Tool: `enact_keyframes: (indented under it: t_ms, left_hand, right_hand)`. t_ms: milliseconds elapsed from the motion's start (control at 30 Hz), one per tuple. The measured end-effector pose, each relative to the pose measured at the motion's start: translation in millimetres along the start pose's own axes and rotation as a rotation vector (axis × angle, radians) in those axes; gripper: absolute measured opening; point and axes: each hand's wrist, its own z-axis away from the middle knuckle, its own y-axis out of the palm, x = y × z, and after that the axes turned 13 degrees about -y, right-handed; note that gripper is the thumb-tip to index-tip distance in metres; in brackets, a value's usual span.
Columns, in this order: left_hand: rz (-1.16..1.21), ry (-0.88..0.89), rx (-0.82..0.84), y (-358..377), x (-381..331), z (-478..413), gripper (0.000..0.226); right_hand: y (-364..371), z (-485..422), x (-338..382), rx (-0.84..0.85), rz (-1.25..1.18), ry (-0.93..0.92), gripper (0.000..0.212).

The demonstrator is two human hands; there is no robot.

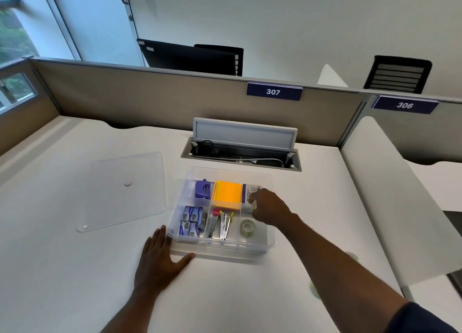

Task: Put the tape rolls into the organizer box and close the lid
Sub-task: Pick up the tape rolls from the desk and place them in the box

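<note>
The clear organizer box [221, 249] stands open on the white desk. One clear tape roll [247, 227] lies in its right front compartment. My right hand [268, 207] hovers over the right compartment, fingers closed on a second tape roll [253, 206], mostly hidden. My left hand [160, 257] lies flat on the desk with fingers spread, touching the box's front left corner. The clear lid [125, 190] lies flat on the desk to the left of the box. Two more tape rolls [315, 290] [352, 255] sit on the desk at the right, partly hidden by my right forearm.
The box also holds a purple punch [203, 189], orange sticky notes [227, 195], staple boxes [190, 220] and staplers [221, 224]. An open cable tray [240, 155] sits behind the box. Partition walls [150, 100] bound the desk at the back and right.
</note>
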Motion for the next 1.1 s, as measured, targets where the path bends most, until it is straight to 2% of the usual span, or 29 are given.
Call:
enact_keyframes:
  t_ms: [100,167,300,367,433,500,600,733,900,1000,1100]
  left_hand:
    - [0.003,-0.005,0.008,0.3,0.0,0.0,0.100]
    - [0.002,-0.008,0.006,0.5,-0.4,0.1,0.100]
    - [0.002,0.001,0.001,0.2,-1.7,0.6,0.101]
    - [0.003,-0.001,0.001,-0.1,-1.8,0.3,0.101]
    - [0.004,-0.002,0.003,-0.1,-1.8,0.5,0.101]
    - [0.000,-0.003,0.006,-0.4,-1.7,0.7,0.101]
    - [-0.009,0.004,0.011,-0.7,-1.4,1.1,0.100]
    - [-0.022,0.011,0.012,-2.2,-1.9,1.2,0.100]
    - [-0.028,0.010,0.007,-5.4,-4.1,3.1,0.102]
    - [-0.030,0.017,0.002,-10.0,-5.5,5.0,0.106]
    - [-0.020,0.016,0.012,-12.6,-6.0,6.1,0.108]
  right_hand:
    - [11.7,3.5,0.9,0.116,0.051,0.022,0.042]
    - [13.7,5.9,-0.2,0.100,0.007,0.057,0.045]
    - [1.4,14.1,-4.8,-0.207,0.019,0.125,0.031]
    - [-6.4,21.9,-9.1,-0.404,0.037,0.209,0.026]
    - [-9.6,33.6,-17.4,-0.526,0.062,0.334,0.023]
    - [-7.4,49.5,-29.9,-0.451,0.060,0.481,0.021]
    - [0.4,76.0,-47.7,-0.147,0.057,0.638,0.028]
    - [8.5,103.5,-55.3,0.210,0.028,0.613,0.030]
    - [12.3,120.5,-53.3,0.488,-0.050,0.581,0.023]
    - [23.0,131.4,-49.1,0.499,0.059,0.541,0.018]
    - [36.9,142.6,-42.7,0.311,0.228,0.513,0.034]
